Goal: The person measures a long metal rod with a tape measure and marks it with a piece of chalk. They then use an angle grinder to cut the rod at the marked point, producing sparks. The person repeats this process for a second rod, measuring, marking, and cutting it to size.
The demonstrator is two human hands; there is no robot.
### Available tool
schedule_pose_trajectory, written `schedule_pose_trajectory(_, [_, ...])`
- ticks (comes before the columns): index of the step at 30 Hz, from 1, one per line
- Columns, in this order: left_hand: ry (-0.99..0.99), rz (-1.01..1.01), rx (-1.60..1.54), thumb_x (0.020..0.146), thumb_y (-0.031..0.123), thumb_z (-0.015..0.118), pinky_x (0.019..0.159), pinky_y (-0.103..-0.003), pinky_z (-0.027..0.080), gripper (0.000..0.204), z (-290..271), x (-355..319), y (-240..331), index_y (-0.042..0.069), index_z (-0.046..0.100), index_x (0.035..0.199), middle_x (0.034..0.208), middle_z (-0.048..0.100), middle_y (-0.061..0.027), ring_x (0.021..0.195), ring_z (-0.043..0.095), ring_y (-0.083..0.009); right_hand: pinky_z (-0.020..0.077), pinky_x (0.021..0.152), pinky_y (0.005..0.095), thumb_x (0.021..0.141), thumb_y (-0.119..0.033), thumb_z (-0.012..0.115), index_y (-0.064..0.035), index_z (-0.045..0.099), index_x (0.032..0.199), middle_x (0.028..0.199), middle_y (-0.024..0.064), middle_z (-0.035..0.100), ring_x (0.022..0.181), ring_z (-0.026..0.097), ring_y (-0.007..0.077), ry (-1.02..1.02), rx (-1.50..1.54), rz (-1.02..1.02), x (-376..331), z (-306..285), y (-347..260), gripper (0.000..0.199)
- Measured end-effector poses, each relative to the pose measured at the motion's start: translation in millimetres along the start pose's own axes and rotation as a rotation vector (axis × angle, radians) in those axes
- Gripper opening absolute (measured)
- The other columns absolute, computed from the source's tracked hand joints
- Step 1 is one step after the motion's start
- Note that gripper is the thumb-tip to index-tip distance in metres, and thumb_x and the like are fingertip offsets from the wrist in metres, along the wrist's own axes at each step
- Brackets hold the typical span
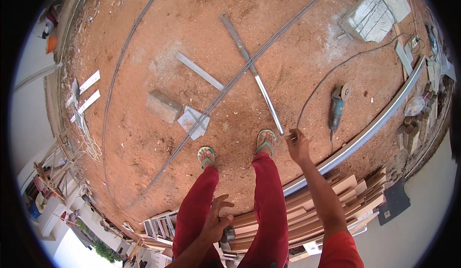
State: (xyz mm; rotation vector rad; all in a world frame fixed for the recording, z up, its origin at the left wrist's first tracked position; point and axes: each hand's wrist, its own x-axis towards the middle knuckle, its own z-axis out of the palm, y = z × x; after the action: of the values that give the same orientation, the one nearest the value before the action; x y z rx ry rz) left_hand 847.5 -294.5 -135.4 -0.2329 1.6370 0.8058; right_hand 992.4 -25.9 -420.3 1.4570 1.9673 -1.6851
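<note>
My right hand point(298, 146) is out ahead on the right, its fingers curled and pinched together. If anything is between them, it is too small to make out. Close to its left lies the near end of a shiny metal tube point(268, 100), which runs on into a dull, dirt-covered length of bar point(235, 35). My left hand point(217, 224) hangs low in front of my thigh, fingers apart. Just under its thumb shows a small dark roundish thing point(228, 234); I cannot tell whether the hand touches it.
Long thin rods point(211, 106) cross over the tube. An angle grinder point(337, 107) with a cord lies to the right. A concrete block point(163, 106), a flat metal strip point(200, 71), a long curved-looking metal profile point(370, 136) and stacked brown boards point(307, 210) lie around my feet.
</note>
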Motion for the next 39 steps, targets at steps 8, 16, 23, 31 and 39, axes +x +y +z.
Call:
schedule_pose_trajectory(8, [-0.012, 0.307, 0.127, 0.095, 0.06, 0.059, 0.101, -0.045, 0.048, 0.1, -7.2, -4.3, 56.5, -0.001, 0.016, 0.16, 0.139, 0.047, -0.0279, 0.124, 0.054, -0.0343, 0.0553, 0.08, 0.0335, 0.104, -0.023, 0.063, -0.0002, 0.066, 0.122, 0.105, 0.0105, 0.069, 0.088, 0.067, 0.0171, -0.568, 0.584, 0.014, -246.4, 53.6, -180.0, 0.029])
schedule_pose_trajectory(16, [-0.183, 0.117, -0.187, 0.1, 0.043, 0.065, 0.067, -0.03, 0.051, 0.042, -25.4, -41.5, 9.4, 0.007, 0.066, 0.122, 0.092, 0.064, -0.0061, 0.079, 0.059, -0.0124, 0.0485, 0.066, 0.0281, 0.104, -0.029, 0.064, -0.0018, 0.064, 0.113, 0.083, 0.0016, 0.06, 0.074, 0.057, 0.0102, -0.525, 0.601, 0.005, -264.0, 23.0, -210.8, 0.029])
schedule_pose_trajectory(23, [-0.321, -0.139, 0.24, 0.104, 0.035, 0.064, 0.057, -0.029, 0.048, 0.03, -66.6, -70.8, -8.8, 0.007, 0.074, 0.109, 0.07, 0.063, -0.0007, 0.062, 0.057, -0.0096, 0.0433, 0.057, 0.0278, 0.105, -0.032, 0.064, -0.0045, 0.061, 0.1, 0.072, -0.0011, 0.053, 0.062, 0.049, 0.0087, -0.09, 0.784, 0.246, -180.8, -82.1, -192.7, 0.028])
schedule_pose_trajectory(31, [-0.327, -0.305, 0.267, 0.107, 0.031, 0.059, 0.048, -0.028, 0.043, 0.03, -150.1, -134.2, -25.3, 0.004, 0.072, 0.105, 0.057, 0.057, -0.0006, 0.051, 0.054, -0.0109, 0.0434, 0.052, 0.0258, 0.101, -0.028, 0.069, -0.0068, 0.062, 0.097, 0.075, -0.0039, 0.052, 0.061, 0.049, 0.0075, 0.446, 0.851, 0.127, 10.6, -263.4, -202.6, 0.023])
schedule_pose_trajectory(39, [-0.078, -0.082, 0.194, 0.108, 0.03, 0.056, 0.065, -0.03, 0.051, 0.04, -196.1, -121.6, -10.2, 0.0, 0.078, 0.094, 0.073, 0.069, -0.0045, 0.068, 0.064, -0.0117, 0.0547, 0.064, 0.0403, 0.099, -0.037, 0.067, -0.0011, 0.068, 0.1, 0.089, 0.0127, 0.067, 0.07, 0.067, 0.0274, 0.255, -0.151, -0.13, 56.0, -126.1, -211.8, 0.036])
